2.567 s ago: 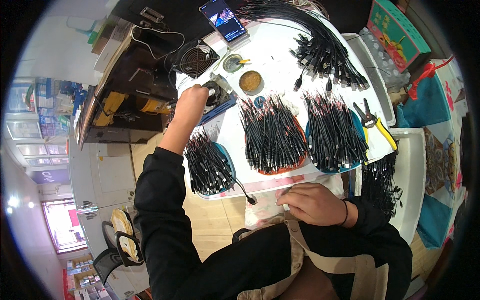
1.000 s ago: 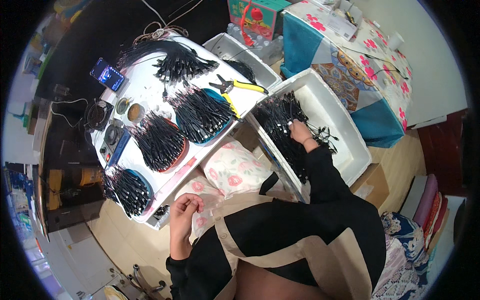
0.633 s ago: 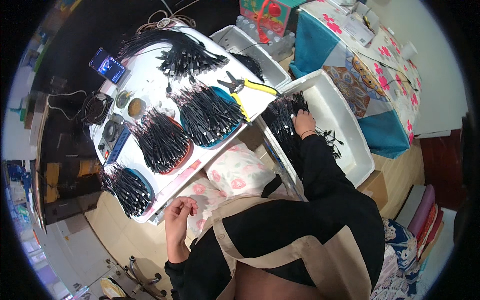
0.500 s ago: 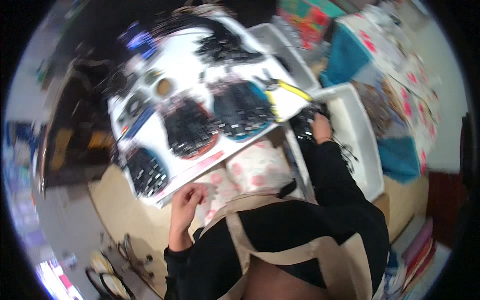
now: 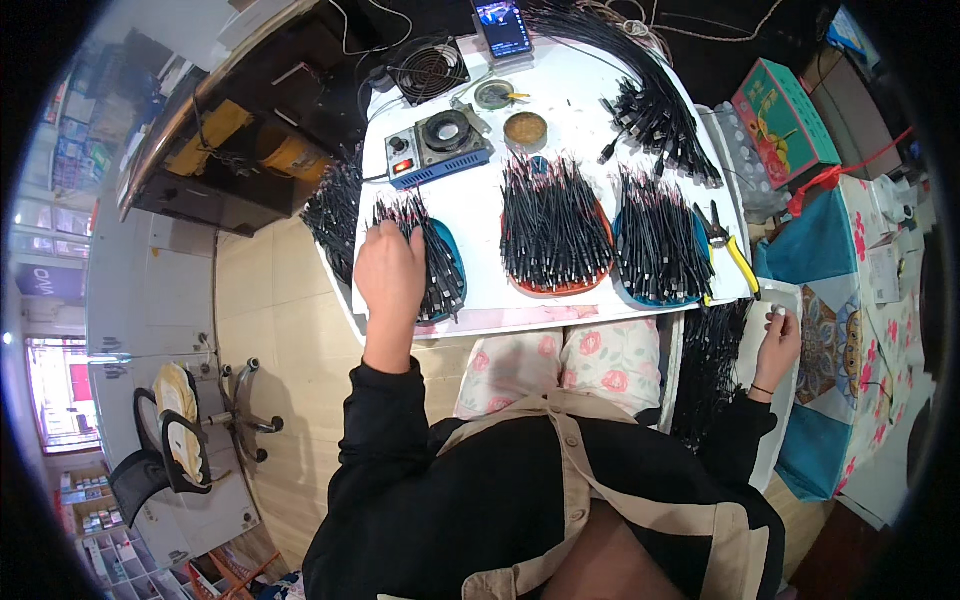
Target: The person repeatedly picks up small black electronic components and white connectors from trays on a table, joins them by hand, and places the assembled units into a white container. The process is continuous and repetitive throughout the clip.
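Note:
My left hand (image 5: 391, 275) is over the leftmost bundle of short black cables (image 5: 440, 285), which lies in a blue tray (image 5: 457, 262). Its fingers are curled at the cables' upper wire ends; what they pinch is hidden. To the right, my right hand (image 5: 779, 345) is held over the white bin (image 5: 788, 298), thumb and fingertips drawn together. I cannot make out anything between them. Beside that hand, long black cables (image 5: 708, 365) hang along the bin. More cables stand upright in an orange tray (image 5: 545, 290) and a second blue tray (image 5: 655, 299).
A soldering pot (image 5: 440, 145) with a lit red switch sits at the table's back left, near a round tin (image 5: 525, 128), a small dish (image 5: 493, 95), a fan (image 5: 427, 70) and a phone (image 5: 502, 27). Yellow-handled cutters (image 5: 738, 262) lie at the right edge. Plugged cables (image 5: 650, 115) spread behind.
My left hand has moved from the table's front edge up to the leftmost cables. My right hand has left the black cables in the side bin. The whole view has turned.

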`<action>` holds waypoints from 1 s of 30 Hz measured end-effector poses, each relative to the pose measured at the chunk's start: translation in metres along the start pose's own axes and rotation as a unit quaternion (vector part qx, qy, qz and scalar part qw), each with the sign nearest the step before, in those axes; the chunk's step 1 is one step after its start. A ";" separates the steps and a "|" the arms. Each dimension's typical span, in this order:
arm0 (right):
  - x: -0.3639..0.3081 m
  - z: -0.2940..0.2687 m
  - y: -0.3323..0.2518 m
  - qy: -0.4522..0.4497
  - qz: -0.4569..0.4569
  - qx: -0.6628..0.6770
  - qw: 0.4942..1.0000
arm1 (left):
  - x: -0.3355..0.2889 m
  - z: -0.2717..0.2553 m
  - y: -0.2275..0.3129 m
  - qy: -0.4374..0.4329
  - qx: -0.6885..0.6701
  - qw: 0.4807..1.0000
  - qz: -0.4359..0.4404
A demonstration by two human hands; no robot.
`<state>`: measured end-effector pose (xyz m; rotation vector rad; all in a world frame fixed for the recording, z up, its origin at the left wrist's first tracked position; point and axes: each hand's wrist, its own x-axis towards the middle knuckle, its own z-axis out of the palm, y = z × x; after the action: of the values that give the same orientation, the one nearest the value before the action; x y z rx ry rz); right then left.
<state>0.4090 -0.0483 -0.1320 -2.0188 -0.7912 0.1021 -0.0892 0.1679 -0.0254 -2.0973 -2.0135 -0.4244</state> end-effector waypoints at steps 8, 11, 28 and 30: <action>-0.050 0.052 -0.201 -0.244 -0.109 0.119 0.956 | 0.005 0.008 -0.008 -0.021 -0.076 0.997 -0.026; -0.049 0.099 -0.241 -0.317 -0.218 0.134 0.913 | 0.004 0.002 -0.012 0.007 -0.256 0.965 -0.055; -0.042 0.170 -0.256 -0.318 -0.298 -0.214 0.874 | -0.030 -0.051 0.015 -0.116 -0.849 0.503 -0.114; -0.043 0.170 -0.258 -0.309 -0.298 -0.187 0.883 | -0.041 -0.052 0.027 -0.159 -0.841 0.499 -0.133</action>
<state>0.1859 0.1449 -0.0322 -2.0025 -1.9370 0.2613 -0.0671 0.1105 0.0111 -2.3265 -2.0669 -3.4156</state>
